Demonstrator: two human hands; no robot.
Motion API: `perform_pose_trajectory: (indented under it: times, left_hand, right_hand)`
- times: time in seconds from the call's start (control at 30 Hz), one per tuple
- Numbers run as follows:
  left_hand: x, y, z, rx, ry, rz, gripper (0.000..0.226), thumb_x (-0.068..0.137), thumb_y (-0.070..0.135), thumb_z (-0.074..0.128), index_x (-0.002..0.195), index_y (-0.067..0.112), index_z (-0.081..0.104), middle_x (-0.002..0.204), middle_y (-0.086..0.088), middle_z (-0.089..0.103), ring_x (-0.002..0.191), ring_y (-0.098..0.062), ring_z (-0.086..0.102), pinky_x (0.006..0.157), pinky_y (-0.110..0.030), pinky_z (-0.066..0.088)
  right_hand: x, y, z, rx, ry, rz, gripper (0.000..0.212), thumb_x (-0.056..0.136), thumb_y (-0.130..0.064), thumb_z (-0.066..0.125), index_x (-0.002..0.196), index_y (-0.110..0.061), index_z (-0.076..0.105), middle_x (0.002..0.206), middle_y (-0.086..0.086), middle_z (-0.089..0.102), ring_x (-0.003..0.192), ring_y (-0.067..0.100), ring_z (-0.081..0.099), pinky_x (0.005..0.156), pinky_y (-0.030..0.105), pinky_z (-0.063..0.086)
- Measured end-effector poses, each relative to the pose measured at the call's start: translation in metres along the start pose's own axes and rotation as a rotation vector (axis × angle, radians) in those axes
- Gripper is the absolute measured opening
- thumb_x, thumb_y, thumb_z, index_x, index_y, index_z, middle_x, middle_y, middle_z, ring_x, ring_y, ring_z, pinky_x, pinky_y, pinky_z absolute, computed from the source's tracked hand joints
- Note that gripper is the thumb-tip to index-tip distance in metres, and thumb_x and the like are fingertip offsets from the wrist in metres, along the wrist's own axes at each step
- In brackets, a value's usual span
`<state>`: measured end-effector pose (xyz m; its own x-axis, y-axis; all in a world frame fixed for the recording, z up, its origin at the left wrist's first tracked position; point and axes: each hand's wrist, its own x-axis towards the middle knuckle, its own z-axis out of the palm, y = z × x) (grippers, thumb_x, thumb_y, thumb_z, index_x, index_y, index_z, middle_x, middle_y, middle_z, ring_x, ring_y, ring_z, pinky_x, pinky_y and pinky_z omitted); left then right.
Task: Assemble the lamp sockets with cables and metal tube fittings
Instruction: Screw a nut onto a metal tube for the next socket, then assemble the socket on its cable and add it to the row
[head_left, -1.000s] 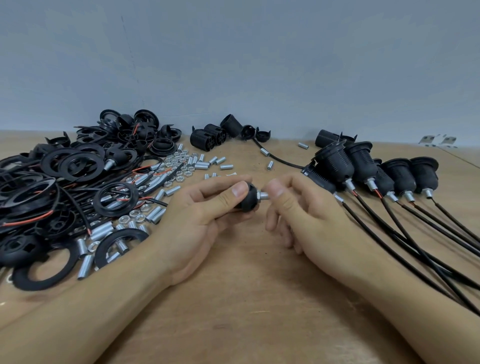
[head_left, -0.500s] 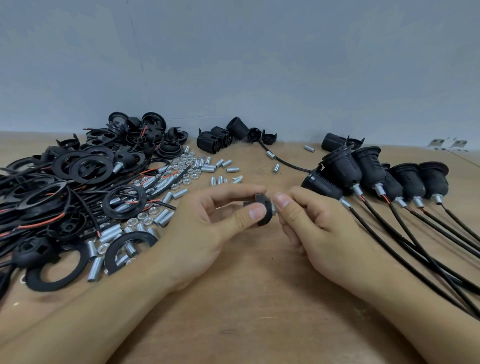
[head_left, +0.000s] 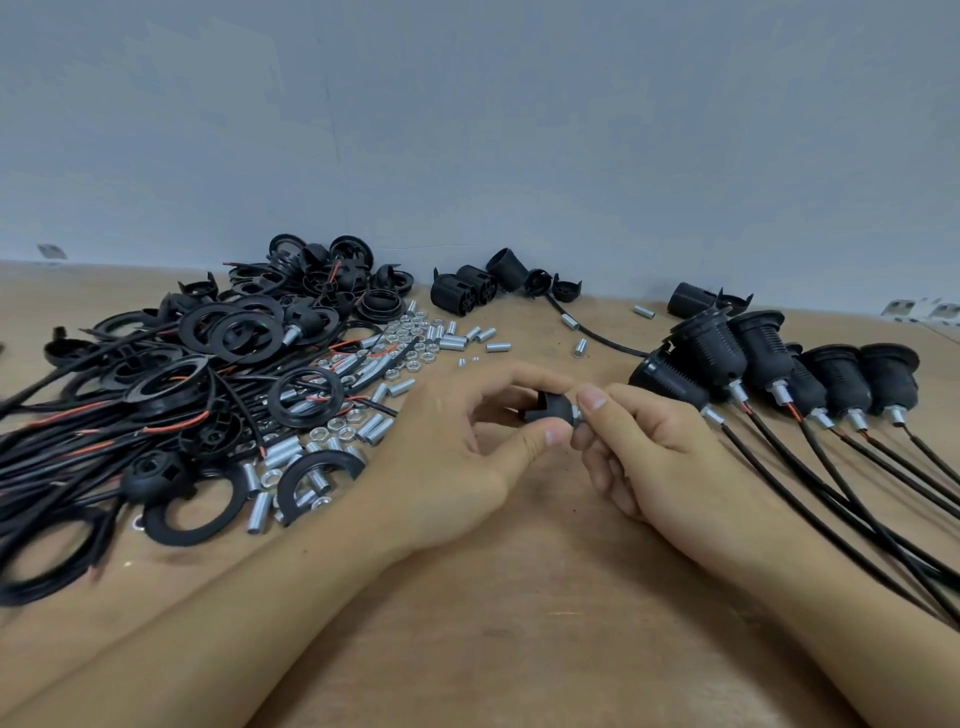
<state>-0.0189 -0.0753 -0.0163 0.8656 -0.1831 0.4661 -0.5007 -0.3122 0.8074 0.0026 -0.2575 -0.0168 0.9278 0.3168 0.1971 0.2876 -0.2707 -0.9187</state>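
My left hand (head_left: 457, 447) pinches a small black socket cap (head_left: 551, 408) between thumb and fingers, just above the wooden table (head_left: 519, 623). A short metal tube fitting (head_left: 575, 414) sticks out of the cap's right side, and my right hand (head_left: 654, 447) pinches it with thumb and forefinger. Most of the tube is hidden by the fingertips. Several assembled black sockets (head_left: 769, 358) with black cables (head_left: 841, 499) lie in a row at the right.
A heap of black rings, caps and red-and-black wires (head_left: 171, 395) fills the left side. Loose metal tubes and nuts (head_left: 415, 343) are scattered beside it. Several black socket bodies (head_left: 483, 283) lie by the grey wall at the back.
The cap has turned between my fingers; its open side now faces left. Both hands stayed at mid-table while the view tilted a little.
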Motion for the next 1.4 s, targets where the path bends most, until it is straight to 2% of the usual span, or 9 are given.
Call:
perform_pose_trajectory:
  times: [0.1,0.27,0.33,0.63,0.8,0.93,1.13,1.3,1.4]
  left_hand:
    - [0.005,-0.001,-0.019,0.327,-0.015,-0.051,0.037,0.087,0.053,0.060,0.119,0.035,0.067,0.106,0.019,0.071,0.102,0.003,0.062,0.088,-0.024,0.051]
    - [0.023,-0.022,-0.081,1.204,0.210,-0.415,0.032,0.096,0.035,0.053,0.122,0.020,0.063,0.118,-0.008,0.065,0.112,-0.034,0.053,0.091,-0.046,0.045]
    - [0.021,-0.029,-0.092,1.195,0.172,-0.586,0.031,0.096,0.038,0.054,0.116,0.020,0.067,0.115,-0.010,0.065,0.111,-0.037,0.054,0.092,-0.047,0.047]
    - [0.026,-0.038,-0.082,1.209,0.109,-0.545,0.023,0.093,0.044,0.060,0.087,0.026,0.073,0.078,0.001,0.067,0.085,-0.028,0.060,0.083,-0.041,0.048]
    - [0.031,-0.038,-0.082,1.214,0.133,-0.586,0.021,0.087,0.038,0.065,0.104,0.026,0.069,0.099,0.000,0.069,0.110,-0.030,0.054,0.095,-0.046,0.038]
    - [0.033,-0.036,-0.083,1.209,0.118,-0.572,0.011,0.083,0.035,0.069,0.093,0.030,0.071,0.093,0.000,0.070,0.094,-0.029,0.060,0.091,-0.044,0.044]
    - [0.030,-0.034,-0.077,1.204,0.243,-0.428,0.012,0.084,0.020,0.064,0.086,0.017,0.075,0.077,-0.009,0.068,0.069,-0.032,0.054,0.062,-0.033,0.037]
    - [0.028,-0.029,-0.081,0.971,0.588,-0.051,0.018,0.096,0.022,0.055,0.110,0.014,0.064,0.088,-0.006,0.072,0.084,-0.035,0.066,0.073,-0.048,0.053]
    - [0.028,-0.027,-0.074,0.877,0.593,0.149,0.020,0.099,0.018,0.052,0.114,0.007,0.060,0.096,-0.010,0.071,0.088,-0.035,0.066,0.076,-0.051,0.052]
  right_hand:
    - [0.000,0.004,0.000,0.011,0.059,-0.002,0.037,0.098,-0.042,0.048,0.074,-0.018,0.062,0.054,0.000,0.057,0.043,0.012,0.043,0.041,0.020,0.035]
    - [0.000,0.005,-0.002,0.010,0.090,0.038,0.036,0.098,-0.042,0.051,0.075,-0.017,0.065,0.055,0.003,0.058,0.043,0.013,0.044,0.038,0.018,0.033]
    - [-0.001,0.004,-0.001,0.001,0.069,0.043,0.037,0.098,-0.040,0.051,0.074,-0.015,0.065,0.055,0.005,0.058,0.042,0.012,0.044,0.039,0.017,0.034]
    - [-0.007,-0.004,0.001,-0.073,-0.021,0.013,0.036,0.097,-0.040,0.049,0.077,-0.016,0.065,0.056,0.001,0.060,0.046,0.009,0.047,0.047,0.020,0.040]
    - [-0.007,-0.005,0.001,-0.099,-0.045,-0.011,0.036,0.098,-0.040,0.048,0.077,-0.017,0.066,0.056,0.002,0.061,0.046,0.009,0.048,0.048,0.020,0.042]
    - [-0.006,-0.003,0.002,-0.075,-0.033,-0.015,0.036,0.097,-0.039,0.047,0.077,-0.015,0.065,0.055,0.003,0.061,0.044,0.009,0.047,0.045,0.017,0.039]
    - [-0.003,0.003,0.001,-0.012,0.004,-0.016,0.035,0.098,-0.038,0.049,0.078,-0.015,0.066,0.055,0.002,0.060,0.042,0.010,0.047,0.040,0.016,0.036]
    - [0.001,0.003,-0.008,0.098,0.067,0.001,0.033,0.101,-0.032,0.049,0.074,-0.027,0.067,0.061,0.001,0.061,0.042,0.010,0.046,0.037,0.020,0.034]
    - [0.003,0.004,-0.013,0.166,0.109,0.040,0.038,0.101,-0.025,0.051,0.066,-0.030,0.065,0.063,0.003,0.061,0.042,0.011,0.044,0.036,0.022,0.032]
